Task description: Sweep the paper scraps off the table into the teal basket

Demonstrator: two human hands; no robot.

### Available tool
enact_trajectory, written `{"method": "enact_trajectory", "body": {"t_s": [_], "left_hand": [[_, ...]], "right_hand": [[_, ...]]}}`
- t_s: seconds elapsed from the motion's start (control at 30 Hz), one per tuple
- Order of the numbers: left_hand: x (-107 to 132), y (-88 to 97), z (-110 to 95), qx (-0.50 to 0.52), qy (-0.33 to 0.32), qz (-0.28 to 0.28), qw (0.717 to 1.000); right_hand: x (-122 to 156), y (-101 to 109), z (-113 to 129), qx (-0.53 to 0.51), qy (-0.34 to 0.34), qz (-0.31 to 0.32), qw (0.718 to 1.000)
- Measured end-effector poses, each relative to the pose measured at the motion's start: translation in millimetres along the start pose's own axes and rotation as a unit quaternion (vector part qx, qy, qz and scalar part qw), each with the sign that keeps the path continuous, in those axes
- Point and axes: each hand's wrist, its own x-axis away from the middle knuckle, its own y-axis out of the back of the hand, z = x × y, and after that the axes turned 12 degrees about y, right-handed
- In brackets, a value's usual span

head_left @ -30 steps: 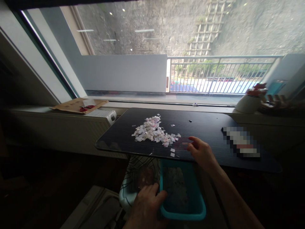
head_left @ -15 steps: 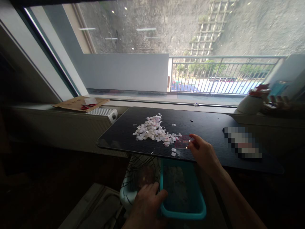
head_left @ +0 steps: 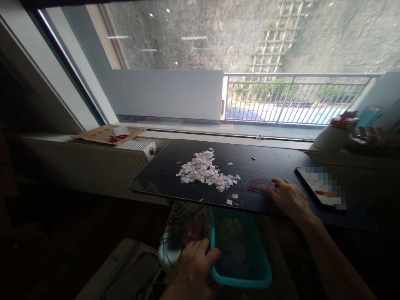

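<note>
My right hand (head_left: 289, 199) is low over the black tabletop (head_left: 268, 158), its thumb and fingers closed on the right end of a clear, pinkish protractor (head_left: 258, 186). The protractor lies flat, or almost flat, on the table. To its left spreads a heap of small cut paper pieces (head_left: 199, 170), with a few loose squares near the front edge. Below the table, my left hand (head_left: 194, 264) grips the left rim of a teal plastic bin (head_left: 266, 271). Inside the bin are pale paper bits (head_left: 231, 239), dimly lit.
A lighter bin (head_left: 165, 254) with a dark-lined bag stands left of the teal one. On the table's right lies a partly blurred, dark-edged flat device (head_left: 321, 189). Red scissors (head_left: 117, 138) rest on a brown envelope (head_left: 96, 134) at the sill. A white pot (head_left: 331, 135) stands far right.
My right hand has moved right with the protractor, away from the paper heap, and lowered it to the tabletop. My left hand has stayed on the bin's rim.
</note>
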Motion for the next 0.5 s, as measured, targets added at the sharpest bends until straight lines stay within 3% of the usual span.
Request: {"method": "enact_trajectory", "body": {"t_s": [0.07,0.13,0.23,0.33,0.5], "left_hand": [[-1,-0.2,1,0.001,-0.008,0.009,1.000],[-2,-0.1,2,-0.003,-0.015,0.017,1.000],[-2,0.0,4,-0.009,-0.017,0.021,1.000],[-2,-0.1,5,-0.009,-0.015,0.020,1.000],[-2,0.1,6,-0.004,-0.011,0.017,1.000]], "right_hand": [[0,1,12,0.022,0.047,-0.011,0.999],[-1,3,32,-0.019,0.117,0.005,0.993],[-8,4,63,-0.098,0.251,0.113,0.956],[-18,4,79,-0.085,0.258,0.156,0.950],[-29,4,82,-0.079,0.248,0.186,0.948]]}}
